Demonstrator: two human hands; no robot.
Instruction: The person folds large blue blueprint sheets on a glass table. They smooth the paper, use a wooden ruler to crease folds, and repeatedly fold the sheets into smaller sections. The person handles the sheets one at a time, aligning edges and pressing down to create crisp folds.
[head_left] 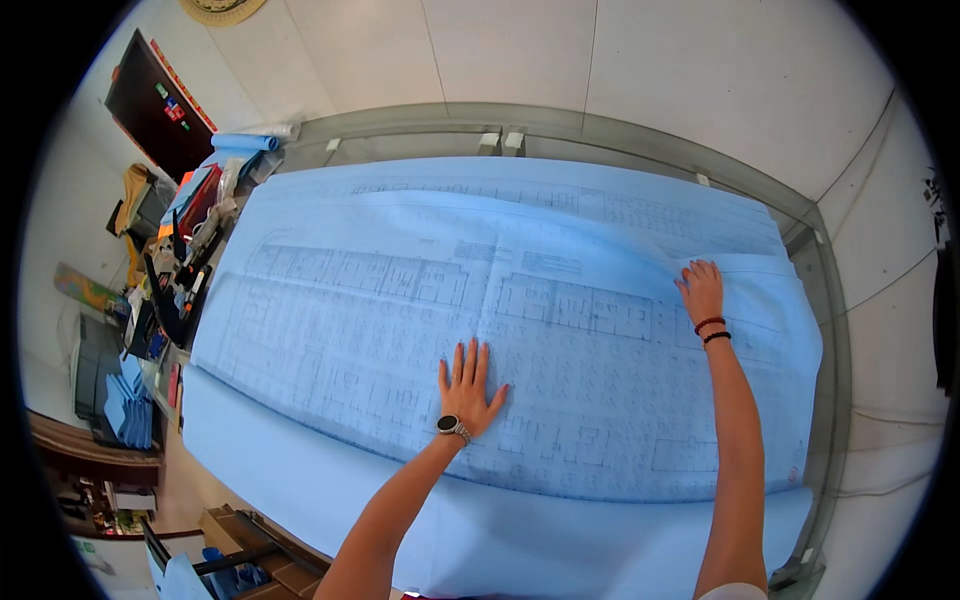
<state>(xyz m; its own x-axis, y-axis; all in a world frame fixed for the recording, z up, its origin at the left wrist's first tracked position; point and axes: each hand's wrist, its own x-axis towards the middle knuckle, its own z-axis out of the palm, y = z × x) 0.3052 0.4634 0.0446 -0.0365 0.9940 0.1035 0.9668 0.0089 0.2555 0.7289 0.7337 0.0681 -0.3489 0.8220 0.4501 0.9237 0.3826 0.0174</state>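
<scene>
A large blue sheet of building blueprint (560, 400), printed with floor-plan drawings, lies spread before me over other blue sheets. My left hand (468, 388), with a watch on the wrist, presses flat on its middle with fingers spread. Farther right, my right hand (703, 288) has its fingers bent over the sheet at a raised fold, closed on the paper; the fingertips are partly hidden. From there a ridge in the paper runs leftward along the far side. Along the near side, the blueprint's edge lies over a plain blue sheet (330, 470).
A glass-topped table (400, 125) carries the sheets, its far edge by a pale wall. On the left stand rolled blue paper (245, 142), assorted stationery, and a stack of folded blue sheets (128, 410). Cardboard boxes (235, 530) sit at the lower left.
</scene>
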